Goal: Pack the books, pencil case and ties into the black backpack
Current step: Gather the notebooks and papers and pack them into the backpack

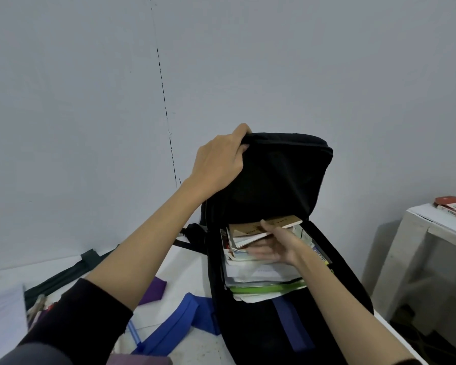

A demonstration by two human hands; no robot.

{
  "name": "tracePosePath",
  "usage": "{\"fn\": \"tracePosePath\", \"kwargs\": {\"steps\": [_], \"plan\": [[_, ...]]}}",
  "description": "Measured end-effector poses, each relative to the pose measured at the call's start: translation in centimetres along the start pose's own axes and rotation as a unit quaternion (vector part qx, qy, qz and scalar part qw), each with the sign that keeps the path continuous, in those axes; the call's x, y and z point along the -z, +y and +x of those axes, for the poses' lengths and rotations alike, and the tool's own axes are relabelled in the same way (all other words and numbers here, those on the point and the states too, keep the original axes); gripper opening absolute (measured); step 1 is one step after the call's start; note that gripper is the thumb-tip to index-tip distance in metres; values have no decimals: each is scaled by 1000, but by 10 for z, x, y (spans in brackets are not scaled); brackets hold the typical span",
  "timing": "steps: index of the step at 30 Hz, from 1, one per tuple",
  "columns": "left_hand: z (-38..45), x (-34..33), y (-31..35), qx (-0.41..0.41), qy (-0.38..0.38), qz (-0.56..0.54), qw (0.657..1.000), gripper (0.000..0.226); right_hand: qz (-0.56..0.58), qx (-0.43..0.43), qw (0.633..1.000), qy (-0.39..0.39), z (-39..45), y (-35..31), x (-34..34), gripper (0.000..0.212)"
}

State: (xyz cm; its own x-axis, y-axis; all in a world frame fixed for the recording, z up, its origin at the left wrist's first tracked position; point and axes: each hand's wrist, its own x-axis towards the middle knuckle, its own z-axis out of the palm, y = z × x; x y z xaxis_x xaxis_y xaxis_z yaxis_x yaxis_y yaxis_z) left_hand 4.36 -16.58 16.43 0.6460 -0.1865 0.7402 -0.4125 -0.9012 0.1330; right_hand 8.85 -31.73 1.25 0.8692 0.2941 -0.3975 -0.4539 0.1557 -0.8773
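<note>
The right hand's fingers (258, 251) curl under a brown-covered book (267, 225) while the thumb presses on its top edge, so the right hand (275, 247) grips that book at the top of a stack of books and papers (258, 272) standing inside the open main compartment of the black backpack (274, 325). The brown book lies tilted, its far end tucked just under the raised flap. The left hand's fingers (241, 133) fold over the upper edge of the backpack flap (279, 175), thumb on the near side, and the left hand (217, 160) holds the flap up and open above the stack. A green-edged folder (269, 289) lies at the near side of the stack, with white sheets beneath it. The backpack lies on the white counter (187, 272), its shoulder strap (192, 235) trailing off to the left against the wall. On the counter left of the backpack lie a blue tie (179, 322), folded back on itself and touching the backpack's side, a purple tie (156, 289) partly hidden behind the left forearm, and a dark green tie (63, 275) stretched toward the wall. At the lower left edge pencils (37, 309) show beside a white pad of paper (3, 320). To the right stands a separate white table (419, 233) carrying a red and white box (453, 206).
</note>
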Motion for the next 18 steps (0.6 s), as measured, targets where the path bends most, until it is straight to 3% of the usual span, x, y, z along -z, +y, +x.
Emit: {"fn": "tracePosePath", "kwargs": {"steps": [2, 3, 4, 6, 8, 9, 12, 18], "plan": [[1, -1, -2, 3, 1, 3, 1000, 20, -192, 20, 981, 15, -11, 6, 9, 34], [2, -2, -2, 2, 4, 4, 1000, 20, -280, 69, 955, 64, -13, 10, 14, 33], [3, -2, -1, -1, 8, 3, 1000, 20, -360, 140, 913, 133, -14, 13, 18, 30], [7, -5, 2, -9, 19, -2, 1000, 20, -513, 282, 779, 226, -13, 16, 24, 20], [10, -8, 7, -16, 28, -5, 999, 21, -653, 307, 663, 200, -7, 18, 27, 37], [11, -8, 9, -19, 32, -4, 999, 22, -696, 292, 629, 185, -4, 19, 28, 40], [14, -8, 9, -19, 44, -6, 999, 21, -729, 270, 596, 200, 8, 21, 28, 38], [17, -4, 1, -9, 49, -14, 999, 21, -718, 249, 598, 254, 34, 18, 16, 30]]}}
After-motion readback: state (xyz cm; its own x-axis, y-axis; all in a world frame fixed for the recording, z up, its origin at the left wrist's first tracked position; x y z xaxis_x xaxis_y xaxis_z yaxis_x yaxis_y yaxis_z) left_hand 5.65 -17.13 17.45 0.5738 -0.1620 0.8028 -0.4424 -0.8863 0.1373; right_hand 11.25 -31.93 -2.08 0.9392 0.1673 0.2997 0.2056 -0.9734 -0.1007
